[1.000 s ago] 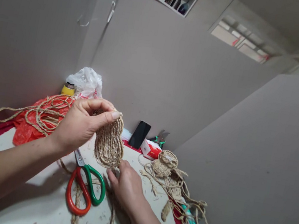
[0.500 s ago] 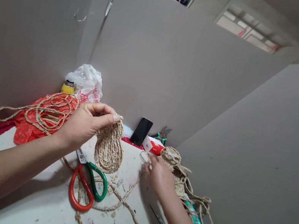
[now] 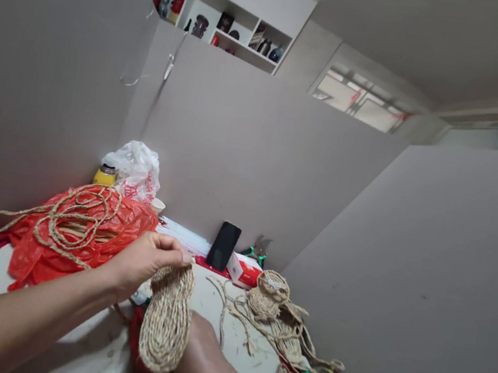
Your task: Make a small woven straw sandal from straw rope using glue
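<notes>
My left hand (image 3: 156, 263) is closed in a pinch on the top end of a braided straw sole (image 3: 166, 323). The sole hangs down, long and rounded, made of tight rows of plaited straw cord. My right hand (image 3: 198, 338) is behind it, and its fingers are hidden. Beside that hand, partly covered by the sole, show the red handles of a pair of scissors (image 3: 134, 337). Whether the hand grips them cannot be made out.
A red plastic bag (image 3: 132, 217) with a coil of straw cord (image 3: 74, 220) lies at the left. A phone (image 3: 223, 246) leans at the back beside a red-and-white box (image 3: 244, 270) and pliers (image 3: 259, 251). More woven straw pieces (image 3: 264, 305) and loose cords lie at the right.
My right hand has moved left across the table, from beside the box to behind the sole at the scissors. My left hand still holds the sole. The camera view has tilted up.
</notes>
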Tool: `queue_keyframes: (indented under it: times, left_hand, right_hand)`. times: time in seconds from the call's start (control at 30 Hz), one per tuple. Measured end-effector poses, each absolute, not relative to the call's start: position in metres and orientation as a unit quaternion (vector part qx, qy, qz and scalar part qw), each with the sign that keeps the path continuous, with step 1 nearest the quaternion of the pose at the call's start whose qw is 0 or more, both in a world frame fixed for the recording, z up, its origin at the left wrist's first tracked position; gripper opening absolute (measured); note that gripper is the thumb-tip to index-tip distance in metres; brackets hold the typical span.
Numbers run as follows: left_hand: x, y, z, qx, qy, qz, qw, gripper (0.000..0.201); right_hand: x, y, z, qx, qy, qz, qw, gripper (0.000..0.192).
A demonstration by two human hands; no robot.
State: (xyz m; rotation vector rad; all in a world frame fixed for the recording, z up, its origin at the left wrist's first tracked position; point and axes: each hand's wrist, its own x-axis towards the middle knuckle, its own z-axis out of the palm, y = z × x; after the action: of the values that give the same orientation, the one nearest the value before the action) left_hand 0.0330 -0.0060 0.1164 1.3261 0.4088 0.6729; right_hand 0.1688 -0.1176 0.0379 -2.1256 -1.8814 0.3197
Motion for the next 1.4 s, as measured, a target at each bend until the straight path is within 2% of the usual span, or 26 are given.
queue_keyframes:
  times: [0.13, 0.27, 0.33, 0.4, 0.47, 0.83, 1.07, 1.4]
  left_hand:
    - [0.040, -0.010, 0.103, 0.611, 0.190, 0.262, 0.723, 0.016]
    - [0.046, -0.015, 0.094, 0.629, 0.184, 0.231, 0.719, 0.016]
    - [0.049, -0.017, 0.091, 0.634, 0.190, 0.226, 0.715, 0.017]
    - [0.052, -0.021, 0.088, 0.636, 0.194, 0.224, 0.712, 0.018]
    - [0.056, -0.023, 0.086, 0.639, 0.188, 0.222, 0.712, 0.018]
    - [0.054, -0.024, 0.094, 0.636, 0.183, 0.268, 0.700, 0.015]
    - [0.056, -0.027, 0.091, 0.638, 0.211, 0.280, 0.685, 0.014]
    - [0.061, -0.039, 0.080, 0.659, 0.245, 0.267, 0.659, 0.015]
  right_hand:
    - [0.221, -0.123, 0.051, -0.747, -0.602, 0.110, 0.261, 0.043]
    - [0.232, -0.131, 0.069, -0.756, -0.548, 0.109, 0.341, 0.029]
    - [0.219, -0.135, 0.076, -0.735, -0.526, 0.168, 0.395, 0.038]
    - [0.201, -0.138, 0.078, -0.668, -0.458, 0.301, 0.504, 0.038]
    - [0.186, -0.140, 0.075, -0.633, -0.407, 0.360, 0.551, 0.037]
    - [0.160, -0.140, 0.052, -0.602, -0.337, 0.279, 0.668, 0.028]
    - [0.159, -0.140, 0.034, -0.569, -0.279, 0.293, 0.716, 0.030]
    - [0.163, -0.139, 0.022, -0.519, -0.261, 0.343, 0.738, 0.025]
